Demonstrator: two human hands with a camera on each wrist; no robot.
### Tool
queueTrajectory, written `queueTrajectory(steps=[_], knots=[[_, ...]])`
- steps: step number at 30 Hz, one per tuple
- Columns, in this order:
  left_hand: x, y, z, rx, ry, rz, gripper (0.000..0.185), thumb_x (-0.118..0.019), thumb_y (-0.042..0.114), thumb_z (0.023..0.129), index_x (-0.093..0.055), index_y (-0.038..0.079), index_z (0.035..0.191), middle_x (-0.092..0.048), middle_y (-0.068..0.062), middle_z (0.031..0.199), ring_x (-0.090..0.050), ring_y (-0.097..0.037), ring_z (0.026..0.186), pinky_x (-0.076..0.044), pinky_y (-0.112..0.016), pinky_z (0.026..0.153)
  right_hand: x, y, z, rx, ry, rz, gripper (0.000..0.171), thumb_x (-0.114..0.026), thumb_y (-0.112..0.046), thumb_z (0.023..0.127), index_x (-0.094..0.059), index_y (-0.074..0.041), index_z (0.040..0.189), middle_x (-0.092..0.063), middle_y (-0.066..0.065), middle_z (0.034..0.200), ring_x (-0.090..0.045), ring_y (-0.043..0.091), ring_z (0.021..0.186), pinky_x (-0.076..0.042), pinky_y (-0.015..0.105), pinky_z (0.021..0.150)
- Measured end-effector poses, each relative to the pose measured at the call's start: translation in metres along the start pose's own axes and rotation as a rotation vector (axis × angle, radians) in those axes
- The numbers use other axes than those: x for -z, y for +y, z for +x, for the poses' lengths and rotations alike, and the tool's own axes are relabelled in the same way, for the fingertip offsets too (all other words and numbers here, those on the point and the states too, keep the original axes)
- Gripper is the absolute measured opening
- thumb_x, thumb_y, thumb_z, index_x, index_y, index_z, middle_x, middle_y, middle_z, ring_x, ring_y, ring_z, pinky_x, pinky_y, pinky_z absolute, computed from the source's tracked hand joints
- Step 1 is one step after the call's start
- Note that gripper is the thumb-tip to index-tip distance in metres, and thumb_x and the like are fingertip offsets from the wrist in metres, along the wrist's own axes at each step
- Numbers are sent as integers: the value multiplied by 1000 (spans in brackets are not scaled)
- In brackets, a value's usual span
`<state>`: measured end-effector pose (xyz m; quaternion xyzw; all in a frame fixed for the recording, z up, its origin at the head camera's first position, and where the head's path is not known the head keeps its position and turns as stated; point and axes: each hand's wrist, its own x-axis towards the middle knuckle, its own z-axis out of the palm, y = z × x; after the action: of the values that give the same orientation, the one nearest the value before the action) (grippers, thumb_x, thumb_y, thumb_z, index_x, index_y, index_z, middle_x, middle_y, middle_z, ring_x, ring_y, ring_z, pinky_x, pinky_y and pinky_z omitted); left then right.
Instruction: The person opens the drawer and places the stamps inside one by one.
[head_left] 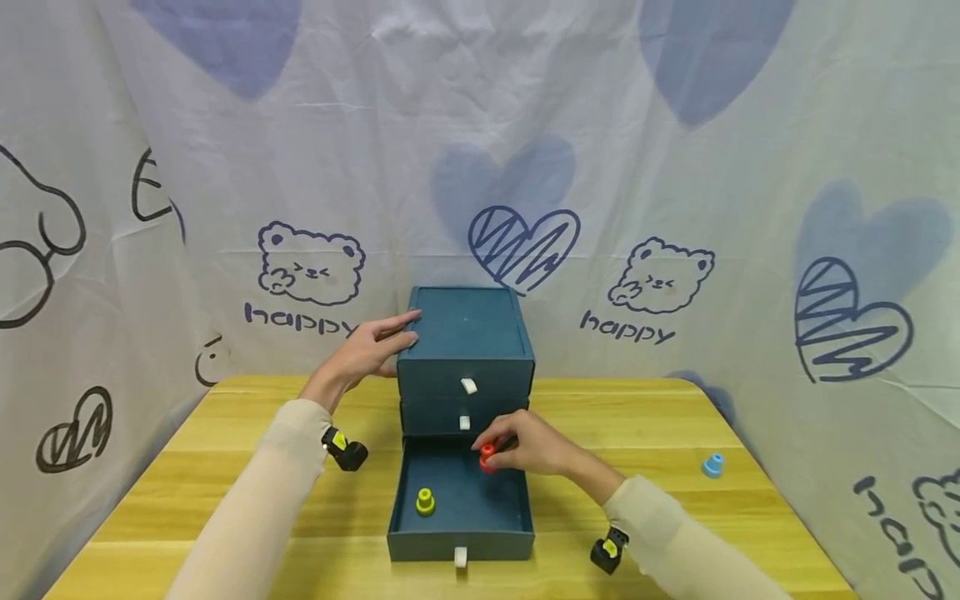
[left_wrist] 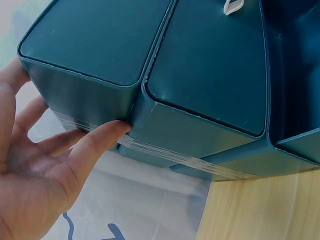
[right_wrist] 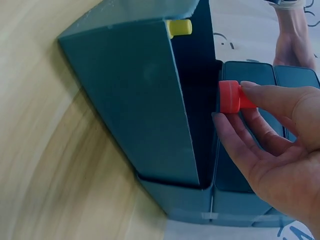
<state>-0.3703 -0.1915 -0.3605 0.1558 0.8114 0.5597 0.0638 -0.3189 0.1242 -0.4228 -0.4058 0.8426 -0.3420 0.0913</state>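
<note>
A: Starting nearest the front of the teal drawer box (head_left: pixel 465 333), what's in place?

B: Its bottom drawer (head_left: pixel 461 533) is pulled out toward the person, and a yellow piece (head_left: pixel 425 501) already stands inside, at the drawer's left. I'd count that one as done.

A: And the red one?

B: The red piece (head_left: pixel 487 457) is pinched between thumb and fingertips of the right hand (head_left: pixel 534 446), over the back right of that open drawer. Still gripped, so in my judgement it's not yet down.

A: The other hand?

B: The left hand (head_left: pixel 371 348) lies with straight, relaxed fingers against the box's left side near the top, thumb pressed to the wall, steadying it.

A: Anything left over?

B: A blue piece (head_left: pixel 712 465) sits on the wooden table (head_left: pixel 225 467), well to the right of the box. The two upper drawers are closed, so I can't tell what they hold.
</note>
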Motion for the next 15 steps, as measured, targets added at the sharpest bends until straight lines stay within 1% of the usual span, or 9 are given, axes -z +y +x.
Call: queueTrajectory(steps=[2, 8, 15], knots=[[0, -1, 0, -2, 0, 4, 63, -56, 40, 106, -34, 25, 163, -22, -12, 173, -29, -41, 156, -47, -64, 109, -3, -2, 2, -7, -6, -5, 23, -79, -7, 90, -79, -5, 113, -75, 8, 106, -64, 5, 88, -58, 15, 80], [-1, -2, -1, -11, -2, 4, 63, -56, 39, 107, -33, 25, 163, -22, -12, 173, -29, -41, 156, -47, -65, 109, -13, -5, 11, -12, -27, -16, 24, -79, -8, 90, -79, -4, 113, -75, 7, 106, -64, 6, 88, -57, 16, 81], [1, -1, -1, -11, -4, 1, 62, -56, 39, 107, -34, 24, 163, -23, -12, 172, -30, -41, 155, -48, -65, 108, -19, -8, 21, 14, -52, -19, 24, -79, -8, 90, -79, -4, 114, -77, 8, 111, -68, 9, 92, -58, 19, 83]])
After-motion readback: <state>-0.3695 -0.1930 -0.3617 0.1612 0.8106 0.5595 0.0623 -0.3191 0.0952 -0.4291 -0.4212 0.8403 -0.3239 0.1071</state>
